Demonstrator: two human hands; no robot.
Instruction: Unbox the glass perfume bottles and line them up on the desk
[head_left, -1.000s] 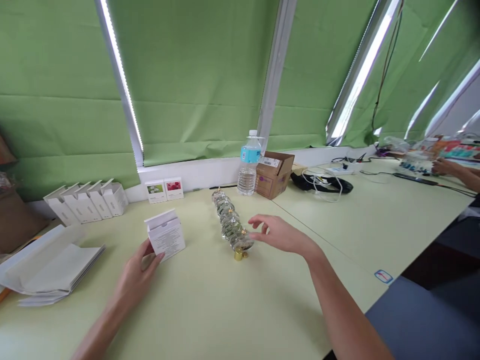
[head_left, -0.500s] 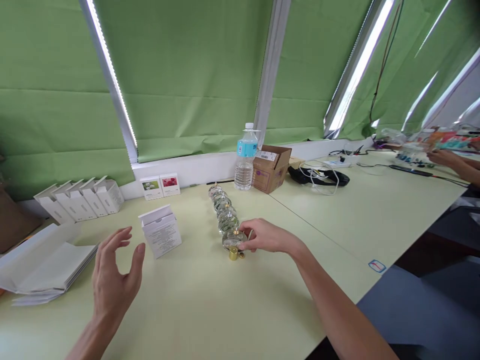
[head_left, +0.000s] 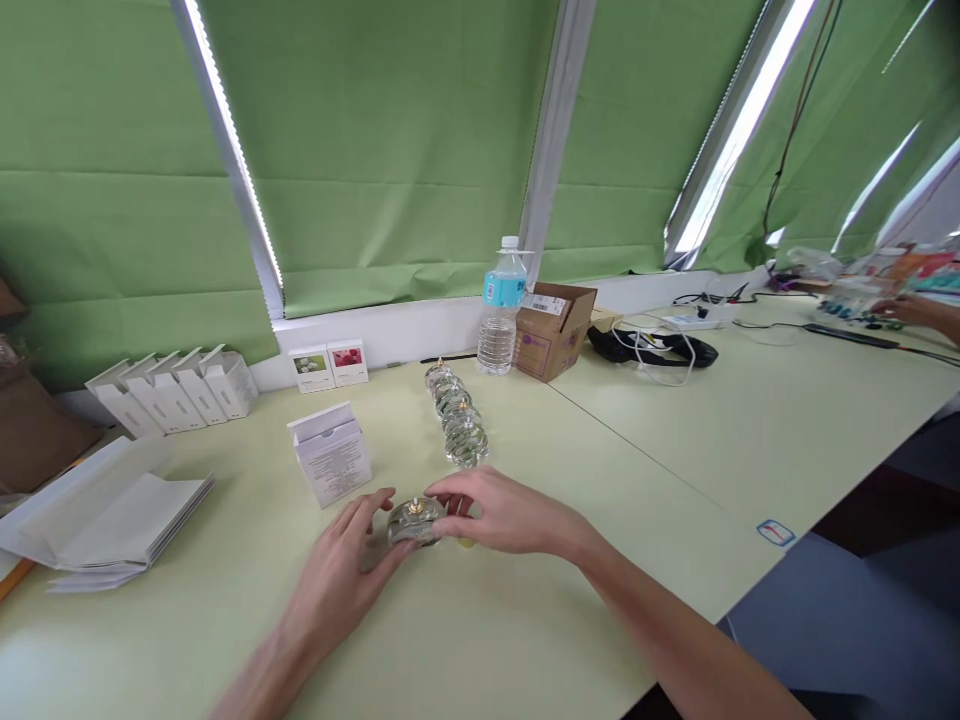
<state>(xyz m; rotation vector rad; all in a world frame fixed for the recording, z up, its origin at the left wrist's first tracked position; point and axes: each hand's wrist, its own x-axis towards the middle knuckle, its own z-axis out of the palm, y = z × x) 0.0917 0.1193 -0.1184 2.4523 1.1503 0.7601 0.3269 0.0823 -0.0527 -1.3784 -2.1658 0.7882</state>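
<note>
Near the table's [head_left: 525, 640] front edge, a round glass bottle [head_left: 415, 521] is being gripped between left hand [head_left: 346, 565] and right hand [head_left: 504, 515], apart from the bottle row [head_left: 457, 425]; boxing into the open white carton [head_left: 331, 465] is probably being prepared, requiring a steady lift.

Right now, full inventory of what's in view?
glass bottle: 1, clear, gold top, between both hands
glass bottles in a row: about 5, clear, mid-table
open box: 1, white, left of the row
small boxes: 5, white, far left by the wall
picture boxes: 2, white, on the sill edge
flat cartons: stack, white, left edge
water bottle: 1, clear, blue label, by the window
cardboard box: 1, brown, beside it
cables: black and white, right table
table: pale green
another person's hand: far right
left hand: touching the glass bottle
right hand: fingers on it
</note>
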